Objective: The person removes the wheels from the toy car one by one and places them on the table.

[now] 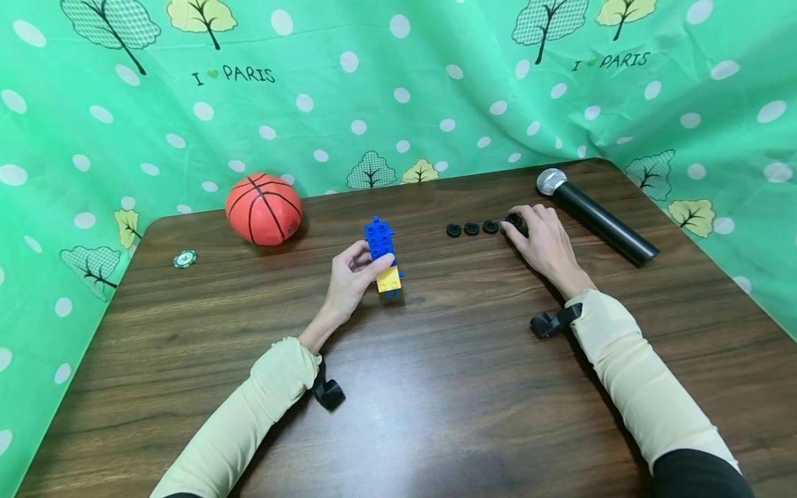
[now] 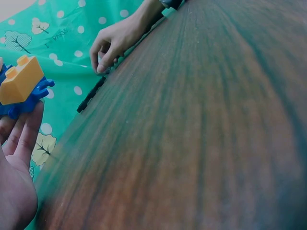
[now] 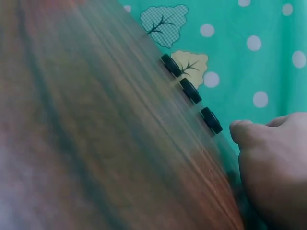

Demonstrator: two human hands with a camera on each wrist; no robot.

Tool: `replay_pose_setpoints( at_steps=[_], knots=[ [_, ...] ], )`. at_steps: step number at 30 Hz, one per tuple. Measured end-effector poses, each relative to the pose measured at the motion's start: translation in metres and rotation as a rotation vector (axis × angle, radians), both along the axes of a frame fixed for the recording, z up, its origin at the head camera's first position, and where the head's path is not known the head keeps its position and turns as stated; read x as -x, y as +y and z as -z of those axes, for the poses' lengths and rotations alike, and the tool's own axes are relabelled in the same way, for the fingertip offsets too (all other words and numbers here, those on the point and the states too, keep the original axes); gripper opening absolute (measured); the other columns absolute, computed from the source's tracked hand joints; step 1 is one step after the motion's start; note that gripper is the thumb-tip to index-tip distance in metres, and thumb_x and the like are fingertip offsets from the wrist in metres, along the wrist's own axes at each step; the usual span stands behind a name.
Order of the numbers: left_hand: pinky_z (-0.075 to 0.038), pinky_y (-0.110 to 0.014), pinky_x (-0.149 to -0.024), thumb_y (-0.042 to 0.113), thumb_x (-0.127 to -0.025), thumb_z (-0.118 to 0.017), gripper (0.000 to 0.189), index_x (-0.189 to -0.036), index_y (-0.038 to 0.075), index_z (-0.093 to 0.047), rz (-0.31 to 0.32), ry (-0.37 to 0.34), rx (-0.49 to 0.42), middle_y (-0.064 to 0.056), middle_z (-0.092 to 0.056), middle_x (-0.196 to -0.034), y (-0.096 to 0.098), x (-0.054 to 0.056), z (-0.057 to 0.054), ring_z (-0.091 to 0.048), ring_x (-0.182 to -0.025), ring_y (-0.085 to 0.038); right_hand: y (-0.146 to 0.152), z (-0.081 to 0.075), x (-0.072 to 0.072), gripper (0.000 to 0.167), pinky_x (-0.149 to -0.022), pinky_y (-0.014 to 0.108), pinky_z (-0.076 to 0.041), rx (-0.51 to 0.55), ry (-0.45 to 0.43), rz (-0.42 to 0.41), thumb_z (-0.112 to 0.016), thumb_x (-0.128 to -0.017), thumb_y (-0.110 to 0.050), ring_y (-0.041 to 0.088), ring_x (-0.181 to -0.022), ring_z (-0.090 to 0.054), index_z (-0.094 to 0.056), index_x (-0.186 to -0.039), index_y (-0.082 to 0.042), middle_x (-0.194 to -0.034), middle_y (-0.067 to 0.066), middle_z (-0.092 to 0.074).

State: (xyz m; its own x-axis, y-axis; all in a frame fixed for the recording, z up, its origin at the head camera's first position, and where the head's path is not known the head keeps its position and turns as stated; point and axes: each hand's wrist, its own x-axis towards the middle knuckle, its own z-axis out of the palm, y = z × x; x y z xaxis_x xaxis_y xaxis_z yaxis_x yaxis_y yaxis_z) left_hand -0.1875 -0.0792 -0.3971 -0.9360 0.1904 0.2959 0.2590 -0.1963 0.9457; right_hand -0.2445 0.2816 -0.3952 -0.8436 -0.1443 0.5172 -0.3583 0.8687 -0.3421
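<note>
My left hand (image 1: 346, 282) grips a toy vehicle body of blue bricks (image 1: 378, 236) with a yellow brick (image 1: 389, 280) at its near end, thumb on top. In the left wrist view the yellow brick (image 2: 23, 80) sits on a blue base with small pegs (image 2: 45, 85) sticking out. Farther right, my right hand (image 1: 548, 242) pinches a small black wheel (image 1: 515, 221) between thumb and fingers, partly hidden by them. Three more black wheels (image 1: 472, 229) lie in a row just left of it. Those wheels (image 3: 191, 90) also show in the right wrist view, beside the thumb.
A red toy basketball (image 1: 264, 209) stands at the back left, with a green and white poker chip (image 1: 185, 259) to its left. A black microphone (image 1: 604, 218) lies right of my right hand. Behind the brown wooden table (image 1: 436, 387) hangs a green patterned cloth (image 1: 398, 76).
</note>
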Motion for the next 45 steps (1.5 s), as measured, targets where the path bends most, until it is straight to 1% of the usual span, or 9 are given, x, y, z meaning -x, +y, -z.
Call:
replay_pose_setpoints(
  at_steps=[4, 11, 15, 19, 29, 34, 40, 43, 45],
  knots=[
    [-0.057, -0.024, -0.068, 0.013, -0.091, -0.070, 0.026, -0.111, -0.003, -0.066, 0.000, 0.002, -0.003, 0.000, -0.073, -0.087, 0.001, 0.000, 0.000, -0.068, -0.074, -0.009, 0.001, 0.000, 0.002, 0.029, -0.078, 0.057, -0.043, -0.004, -0.018, -0.007, -0.070, -0.101, -0.018, 0.045, -0.093, -0.051, -0.067, -0.119, 0.003, -0.105, 0.027, -0.061],
    [-0.057, -0.023, -0.068, 0.016, -0.090, -0.070, 0.032, -0.113, -0.006, -0.065, -0.005, 0.005, 0.017, 0.002, -0.072, -0.087, 0.000, 0.000, -0.001, -0.068, -0.074, -0.008, 0.000, 0.000, 0.004, 0.028, -0.081, 0.058, -0.040, 0.006, -0.043, -0.024, -0.070, -0.100, -0.017, 0.045, -0.091, -0.049, -0.068, -0.119, 0.004, -0.103, 0.027, -0.060],
    [-0.056, -0.023, -0.068, 0.016, -0.090, -0.071, 0.031, -0.112, -0.005, -0.065, -0.007, 0.003, 0.017, 0.002, -0.072, -0.087, 0.000, -0.001, -0.001, -0.068, -0.074, -0.009, -0.001, 0.000, 0.004, 0.029, -0.082, 0.058, -0.039, 0.000, -0.070, -0.021, -0.069, -0.102, -0.018, 0.045, -0.093, -0.048, -0.069, -0.120, 0.004, -0.103, 0.027, -0.059],
    [-0.056, -0.022, -0.068, 0.014, -0.091, -0.070, 0.029, -0.112, -0.005, -0.065, -0.007, 0.000, 0.011, 0.002, -0.072, -0.087, 0.001, 0.000, -0.001, -0.068, -0.074, -0.009, -0.001, -0.001, 0.003, 0.030, -0.083, 0.058, -0.038, -0.003, -0.101, -0.011, -0.067, -0.103, -0.020, 0.045, -0.095, -0.047, -0.069, -0.122, 0.004, -0.105, 0.027, -0.058],
    [-0.057, -0.023, -0.070, 0.013, -0.091, -0.070, 0.029, -0.113, -0.005, -0.065, 0.004, -0.002, 0.006, 0.002, -0.073, -0.088, -0.001, 0.000, -0.002, -0.068, -0.075, -0.009, -0.003, -0.002, 0.004, 0.031, -0.085, 0.058, -0.037, -0.002, -0.139, -0.004, -0.065, -0.104, -0.020, 0.046, -0.097, -0.045, -0.069, -0.122, 0.005, -0.109, 0.028, -0.057],
    [-0.057, -0.023, -0.070, 0.012, -0.091, -0.069, 0.028, -0.113, -0.005, -0.065, 0.004, -0.009, 0.011, 0.001, -0.073, -0.088, 0.000, -0.001, -0.004, -0.068, -0.076, -0.008, -0.003, -0.003, 0.004, 0.034, -0.088, 0.059, -0.036, 0.016, -0.157, 0.001, -0.062, -0.105, -0.023, 0.046, -0.099, -0.046, -0.068, -0.124, 0.005, -0.111, 0.028, -0.057],
    [-0.057, -0.023, -0.072, 0.012, -0.092, -0.069, 0.030, -0.115, -0.007, -0.065, 0.012, -0.020, 0.039, -0.001, -0.073, -0.091, -0.001, 0.000, -0.005, -0.069, -0.078, -0.009, -0.004, -0.007, 0.001, 0.038, -0.096, 0.060, -0.035, 0.071, -0.162, 0.010, -0.060, -0.106, -0.024, 0.048, -0.105, -0.046, -0.064, -0.127, 0.008, -0.117, 0.031, -0.058],
    [-0.057, -0.025, -0.075, 0.013, -0.092, -0.070, 0.036, -0.120, -0.009, -0.065, 0.023, -0.021, 0.059, -0.005, -0.075, -0.096, -0.002, 0.000, -0.006, -0.071, -0.082, -0.011, -0.008, -0.009, -0.003, 0.037, -0.095, 0.059, -0.035, 0.093, -0.139, 0.010, -0.060, -0.106, -0.022, 0.047, -0.103, -0.047, -0.064, -0.126, 0.008, -0.113, 0.029, -0.060],
    [-0.058, -0.026, -0.078, 0.013, -0.093, -0.070, 0.040, -0.124, -0.010, -0.065, 0.029, -0.020, 0.071, -0.011, -0.075, -0.101, -0.003, 0.000, -0.007, -0.071, -0.086, -0.012, -0.011, -0.011, -0.007, 0.034, -0.092, 0.057, -0.036, 0.108, -0.108, -0.006, -0.060, -0.106, -0.021, 0.045, -0.100, -0.048, -0.064, -0.125, 0.008, -0.108, 0.027, -0.060]
  ],
)
